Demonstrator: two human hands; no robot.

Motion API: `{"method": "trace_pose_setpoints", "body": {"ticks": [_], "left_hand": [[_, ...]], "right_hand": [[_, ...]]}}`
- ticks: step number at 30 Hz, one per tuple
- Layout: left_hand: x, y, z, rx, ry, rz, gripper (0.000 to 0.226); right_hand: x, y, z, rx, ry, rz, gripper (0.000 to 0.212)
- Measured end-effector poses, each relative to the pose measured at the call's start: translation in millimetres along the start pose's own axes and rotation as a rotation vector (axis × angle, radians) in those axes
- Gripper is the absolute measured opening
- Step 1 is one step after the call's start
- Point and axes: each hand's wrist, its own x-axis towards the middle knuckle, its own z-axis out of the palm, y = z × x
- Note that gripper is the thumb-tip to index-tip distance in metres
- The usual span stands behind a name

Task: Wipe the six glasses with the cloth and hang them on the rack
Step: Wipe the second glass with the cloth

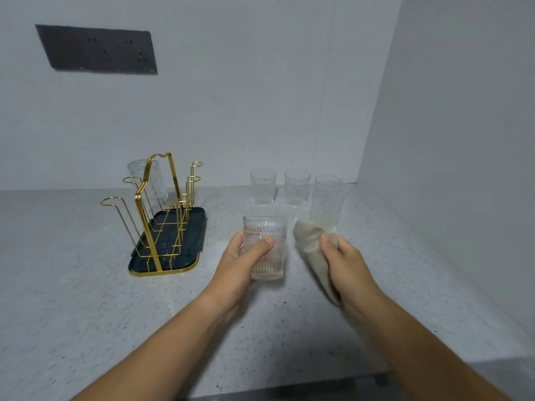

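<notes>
Speckled counter [86,299] held gold rack [162,215], one glass [150,180] hung on it. Right of rack: left hand [240,264] gripped patterned glass [265,247]; right hand [344,261] clutched cloth [311,244]; three glasses [296,188] stood behind.

Both bare forearms enter from the bottom edge and converge toward centre, hands level with each other and apart. The left hand [243,264] has fingers and thumb curled round an upright patterned glass [267,230], thumb across its near face. The right hand [348,263] grips a bunched beige cloth [308,241], thumb on top, the cloth's end sticking out toward the glass without touching it.
</notes>
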Motion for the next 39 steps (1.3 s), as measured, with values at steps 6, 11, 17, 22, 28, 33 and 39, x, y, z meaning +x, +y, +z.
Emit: {"method": "trace_pose_setpoints", "body": {"ticks": [6,11,17,22,28,33,39], "left_hand": [[-3,1,21,0.011,0.025,0.072,0.037],[-6,7,39,0.058,0.062,0.165,0.037],[-3,21,38,0.117,0.106,0.221,0.050],[-11,14,46,0.042,-0.019,0.156,0.053],[0,16,40,-0.088,-0.016,0.109,0.058],[1,20,38,0.116,-0.019,0.135,0.067],[-5,14,45,0.341,0.136,0.277,0.041]], "right_hand": [[-6,-26,26,0.622,-0.180,0.035,0.051],[-13,-38,43,0.660,-0.292,-0.022,0.071],[-43,-7,58,0.459,-0.264,-0.099,0.054],[-31,-32,42,0.435,-0.222,-0.182,0.068],[-40,-25,48,0.468,-0.239,-0.121,0.071],[-49,-6,52,0.422,-0.168,-0.114,0.062],[-52,-9,50,0.372,-0.138,-0.189,0.052]]}}
